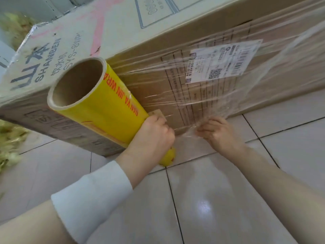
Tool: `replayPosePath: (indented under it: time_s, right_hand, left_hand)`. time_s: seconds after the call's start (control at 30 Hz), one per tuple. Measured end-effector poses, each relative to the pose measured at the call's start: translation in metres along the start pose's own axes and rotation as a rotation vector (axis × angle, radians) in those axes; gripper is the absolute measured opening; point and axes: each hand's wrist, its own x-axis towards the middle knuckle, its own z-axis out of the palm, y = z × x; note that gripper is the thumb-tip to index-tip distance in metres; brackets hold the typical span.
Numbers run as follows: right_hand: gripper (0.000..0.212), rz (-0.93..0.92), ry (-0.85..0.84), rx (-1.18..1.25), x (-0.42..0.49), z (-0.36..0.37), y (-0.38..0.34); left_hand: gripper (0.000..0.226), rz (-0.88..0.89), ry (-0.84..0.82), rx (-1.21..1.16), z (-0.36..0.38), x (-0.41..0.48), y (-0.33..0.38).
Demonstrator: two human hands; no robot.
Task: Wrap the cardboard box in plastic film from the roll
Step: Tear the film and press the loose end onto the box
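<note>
So the cardboard box sits on the tiled floor, its long side facing the camera and already covered in stretched plastic film. The left hand has its fingers closed around the lower end of the yellow roll, held upright against the box's near corner. The right hand pinches a bunched bit of film down at the bottom edge.

Biggest risk I see: the film is already wrinkly and roped near that pinch, so pulling harder could tear it or leave a loose flap. The roll is held only at its base (top end is free), so it could tip and feed crooked. The shipping label sits under streaky film, so the barcode might scan badly.
</note>
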Motion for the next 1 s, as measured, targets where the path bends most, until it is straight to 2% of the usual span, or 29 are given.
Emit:
replayPosePath:
  time_s: [0.07, 0.13, 0.2, 0.27, 0.3, 0.37, 0.5, 0.67, 0.77, 0.83, 0.93, 1.0]
  right_hand:
    - [0.028, 0.035, -0.004, 0.02, -0.009, 0.001, 0.006]
    - [0.025, -0.034, 0.064, -0.113, -0.009, 0.002, 0.003]
    - [0.035, -0.12, 0.113, -0.226, -0.002, 0.006, -0.008]
    - [0.045, -0.141, 0.132, -0.265, 0.006, 0.015, -0.01]
    - [0.04, -0.139, 0.139, -0.269, 0.008, 0.02, -0.009]
    - [0.012, -0.139, 0.161, -0.267, 0.008, 0.027, -0.005]
    - [0.028, -0.079, 0.172, -0.223, -0.012, 0.035, 0.012]
    - [0.027, -0.083, 0.073, -0.265, -0.031, 0.035, 0.018]
    - [0.029, -0.05, 0.071, -0.28, -0.036, 0.032, 0.02]
    - [0.028, -0.039, 0.031, -0.308, -0.039, 0.032, 0.021]
    - [0.025, -0.036, 0.012, -0.366, -0.039, 0.032, 0.02]
    - [0.021, -0.031, 0.04, -0.385, -0.038, 0.03, 0.012]
  left_hand:
    - [0.029, 0.019, 0.052, -0.014, 0.005, 0.002, 0.001]
    - [0.03, 0.044, 0.077, -0.065, 0.01, 0.007, 0.011]
    - [0.037, 0.042, -0.076, -0.047, 0.022, 0.015, 0.026]
    - [0.034, 0.04, -0.213, 0.022, 0.037, 0.023, 0.039]
    - [0.032, 0.025, -0.253, 0.057, 0.038, 0.025, 0.041]
    - [0.03, -0.02, -0.273, 0.057, 0.04, 0.023, 0.041]
    - [0.028, 0.053, -0.253, 0.073, 0.052, 0.017, 0.042]
    - [0.029, 0.135, -0.256, 0.088, 0.063, 0.013, 0.036]
    - [0.033, 0.209, -0.191, 0.144, 0.064, 0.001, 0.027]
    - [0.038, 0.241, -0.085, 0.124, 0.073, -0.008, 0.021]
    - [0.033, 0.239, -0.035, 0.154, 0.089, -0.019, 0.019]
    - [0.027, 0.214, 0.006, 0.072, 0.094, -0.018, 0.024]
